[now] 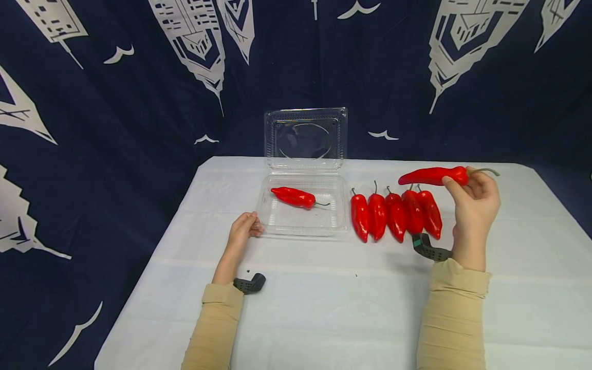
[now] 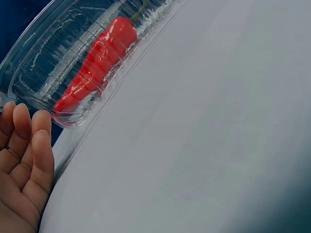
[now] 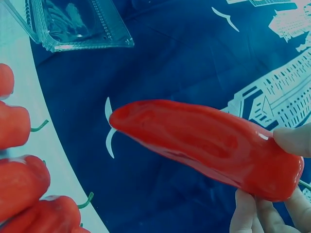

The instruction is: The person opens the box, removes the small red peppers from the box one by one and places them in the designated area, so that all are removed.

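Observation:
My right hand (image 1: 476,198) pinches a long red pepper (image 1: 432,176) near its stem end, thumb on one side and fingers on the other. The pepper is held up off the table, its pointed tip to the left; the right wrist view shows this pepper (image 3: 204,145) large. A clear plastic clamshell box (image 1: 302,228) stands with its lid (image 1: 305,139) raised at the back. One red pepper (image 1: 293,197) lies inside, stem to the right. At the box's left front corner is my left hand (image 1: 242,228), its fingers (image 2: 43,155) loosely bent beside the box wall; whether they touch it I cannot tell.
Several red peppers (image 1: 396,218) lie in a row just right of the box, stems toward the back. A white cloth covers the table (image 1: 333,308). Behind hangs a dark blue curtain (image 1: 296,61) with white building prints. Small dark specks dot the tabletop.

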The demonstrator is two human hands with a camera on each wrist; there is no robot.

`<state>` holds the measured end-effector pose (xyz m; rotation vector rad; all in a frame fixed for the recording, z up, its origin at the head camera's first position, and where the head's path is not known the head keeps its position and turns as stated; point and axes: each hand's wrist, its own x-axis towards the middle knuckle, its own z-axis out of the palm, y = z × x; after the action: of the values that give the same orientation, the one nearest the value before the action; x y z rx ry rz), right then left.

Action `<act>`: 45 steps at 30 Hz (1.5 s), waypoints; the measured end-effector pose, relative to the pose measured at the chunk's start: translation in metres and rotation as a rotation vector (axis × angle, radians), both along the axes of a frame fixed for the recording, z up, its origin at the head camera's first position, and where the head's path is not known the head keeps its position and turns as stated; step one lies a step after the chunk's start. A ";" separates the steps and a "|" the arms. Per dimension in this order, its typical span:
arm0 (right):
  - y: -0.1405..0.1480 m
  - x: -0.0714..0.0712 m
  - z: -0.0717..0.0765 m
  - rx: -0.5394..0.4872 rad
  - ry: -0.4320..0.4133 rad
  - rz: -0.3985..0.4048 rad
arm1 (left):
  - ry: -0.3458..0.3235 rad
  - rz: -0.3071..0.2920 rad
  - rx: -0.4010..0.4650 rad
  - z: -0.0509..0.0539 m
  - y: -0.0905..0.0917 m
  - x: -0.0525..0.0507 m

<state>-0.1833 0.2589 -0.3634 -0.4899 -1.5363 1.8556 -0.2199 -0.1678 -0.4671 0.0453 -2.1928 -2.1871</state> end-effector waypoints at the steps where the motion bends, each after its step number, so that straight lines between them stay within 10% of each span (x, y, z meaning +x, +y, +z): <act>1: 0.001 0.000 0.000 -0.010 0.018 -0.003 | -0.001 -0.001 0.003 0.000 0.000 0.000; 9: 0.009 0.003 -0.001 -0.065 0.023 -0.031 | -0.004 -0.010 0.020 0.000 -0.001 0.000; 17: 0.015 0.007 -0.001 -0.080 -0.009 -0.067 | -0.014 -0.037 -0.003 0.026 0.004 0.014; 29: 0.027 0.009 -0.004 -0.153 0.014 -0.106 | -0.023 -0.015 0.011 0.000 -0.002 -0.001; 45: 0.036 0.009 -0.014 -0.194 0.035 -0.133 | -0.003 -0.001 -0.003 -0.003 -0.001 -0.001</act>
<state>-0.1748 0.2950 -0.3776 -0.6293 -1.2748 1.9073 -0.2208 -0.1688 -0.4696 0.0471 -2.1985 -2.1859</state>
